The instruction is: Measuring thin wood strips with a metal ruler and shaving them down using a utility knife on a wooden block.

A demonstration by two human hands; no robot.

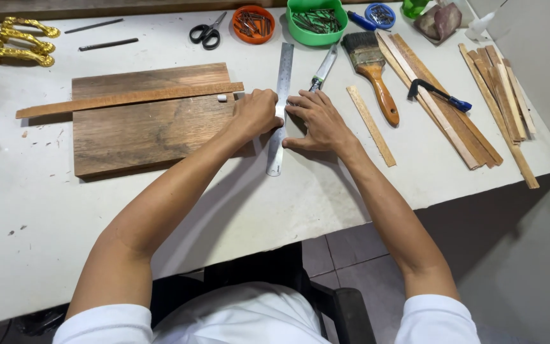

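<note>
Both hands press a long steel ruler [280, 108] flat on the white table [46, 210], left hand [257, 112] curled, right hand [316, 118] spread open, steadying it just right of a dark wooden board [148, 127].

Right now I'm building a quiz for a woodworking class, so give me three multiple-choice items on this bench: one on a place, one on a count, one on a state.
1. Where does the steel ruler lie?
A. Between the wooden board and the paintbrush
B. Inside the green bowl
C. On the floor

2. How many scissors are on the table?
A. Three
B. One
C. None

3. What is the left hand doing?
A. Hanging off the table
B. Gripping the paintbrush
C. Resting closed at the ruler's edge, beside the right hand

Answers:
1 A, the ruler runs down the table between board and brush.
2 B, a single black-handled pair lies near the orange bowl.
3 C, both hands meet at the ruler's middle.
</note>
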